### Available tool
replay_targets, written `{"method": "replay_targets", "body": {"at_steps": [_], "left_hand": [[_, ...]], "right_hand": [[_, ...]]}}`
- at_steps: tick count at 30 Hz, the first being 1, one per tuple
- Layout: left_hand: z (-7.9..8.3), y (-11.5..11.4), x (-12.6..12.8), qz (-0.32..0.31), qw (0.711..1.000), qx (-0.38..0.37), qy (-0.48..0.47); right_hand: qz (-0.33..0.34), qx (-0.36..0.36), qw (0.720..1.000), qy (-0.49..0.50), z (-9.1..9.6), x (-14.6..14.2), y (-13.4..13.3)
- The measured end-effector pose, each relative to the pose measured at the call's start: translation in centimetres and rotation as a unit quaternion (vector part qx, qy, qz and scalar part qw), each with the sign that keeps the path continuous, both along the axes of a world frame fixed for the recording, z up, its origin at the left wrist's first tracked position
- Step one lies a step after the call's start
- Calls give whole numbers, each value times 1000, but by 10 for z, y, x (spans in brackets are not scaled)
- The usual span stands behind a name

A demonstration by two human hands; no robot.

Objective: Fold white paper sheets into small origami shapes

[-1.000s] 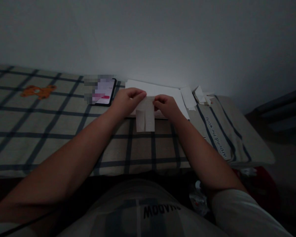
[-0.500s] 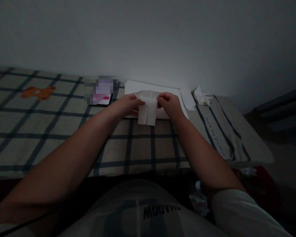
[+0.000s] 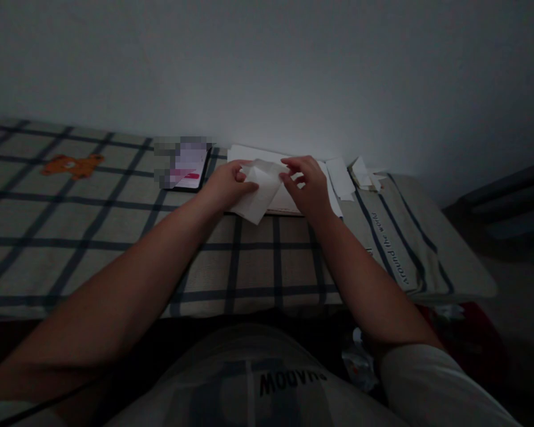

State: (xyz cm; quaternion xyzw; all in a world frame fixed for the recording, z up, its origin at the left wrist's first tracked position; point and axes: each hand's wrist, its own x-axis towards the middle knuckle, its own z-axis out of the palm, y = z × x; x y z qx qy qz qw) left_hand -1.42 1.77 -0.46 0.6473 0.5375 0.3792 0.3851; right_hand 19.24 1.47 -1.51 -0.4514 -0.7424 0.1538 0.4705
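Left hand (image 3: pixel 228 182) and right hand (image 3: pixel 310 185) are over larger white sheets (image 3: pixel 260 153). Between them is the folded paper (image 3: pixel 258 197): at three o'clock from the left, pinched between thumb and fingers; at nine o'clock from the right, whose curved fingers reach its corner, grip unclear.

"Around the world" printed on checked cloth (image 3: pixel 253 261); "SHADOW", upside down, on shirt front (image 3: pixel 222 385).

Left arm (image 3: pixel 129 290) and right arm (image 3: pixel 367 279) are both stretched out front, angled inward. Left grip (image 3: pixel 249 176) is pinching, thumb (image 3: pixel 248 188) nearest the body, fingers (image 3: pixel 234 166) partly hidden. Right grip (image 3: pixel 283 169) is near it, kinda loose, forefinger (image 3: pixel 293 162) curled with a gap before the thumb (image 3: pixel 291 185).
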Motion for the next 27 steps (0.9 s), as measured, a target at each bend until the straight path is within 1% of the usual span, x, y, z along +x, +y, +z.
{"method": "replay_targets", "body": {"at_steps": [3, 7, 11, 16, 23, 27], "left_hand": [[-1, 0, 1, -3, 1000, -2, -8], [-3, 1, 1, -12, 1000, -5, -13], [-1, -2, 2, -6, 1000, 5, 14], [0, -6, 3, -12, 999, 17, 26], [-13, 2, 2, -17, 999, 9, 39], [-9, -1, 2, -22, 998, 13, 50]], "right_hand": [[14, 37, 999, -29, 0, 0, -1], [17, 91, 994, -50, -9, 3, 7], [24, 143, 988, -59, -15, 5, 14], [21, 138, 988, -64, -15, 5, 15], [18, 128, 990, -62, -15, 3, 14], [14, 126, 990, -63, -14, 3, 14]]}}
